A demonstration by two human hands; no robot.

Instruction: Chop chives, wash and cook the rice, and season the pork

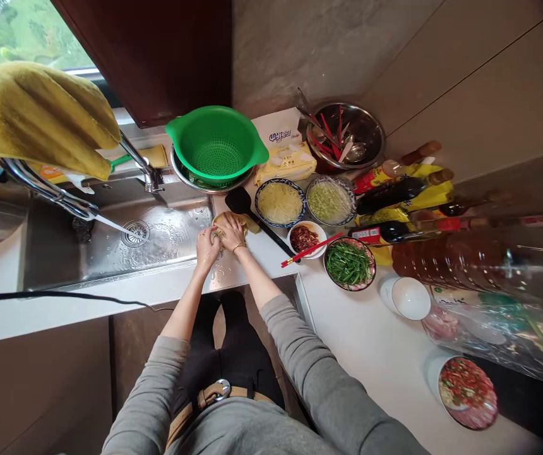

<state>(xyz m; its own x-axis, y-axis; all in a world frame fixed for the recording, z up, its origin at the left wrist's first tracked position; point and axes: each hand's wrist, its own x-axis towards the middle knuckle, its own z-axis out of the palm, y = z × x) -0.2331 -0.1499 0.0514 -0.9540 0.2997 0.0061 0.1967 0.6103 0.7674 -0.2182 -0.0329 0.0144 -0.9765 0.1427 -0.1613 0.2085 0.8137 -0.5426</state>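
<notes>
At the right rim of the sink, both hands are together on a damp-looking yellowish-tan cloth point(252, 224). My left hand point(208, 249) has its fingers curled in on the near side of the cloth. My right hand point(232, 232) lies over it from above, its fingers bent around the bunched part. Much of the cloth is hidden under the hands. Drops of water dot the white counter point(223, 278) just below them. A black spatula point(240, 202) lies close to the right hand, its handle running down toward the bowls.
Water runs from the faucet point(82, 208) into the steel sink point(172, 249). Behind stands a green colander point(214, 142) on a metal bowl. To the right are bowls of pale shreds point(280, 202), chopped green pieces point(331, 201) and green strips point(348, 263), red chopsticks point(312, 250) and several bottles point(389, 232).
</notes>
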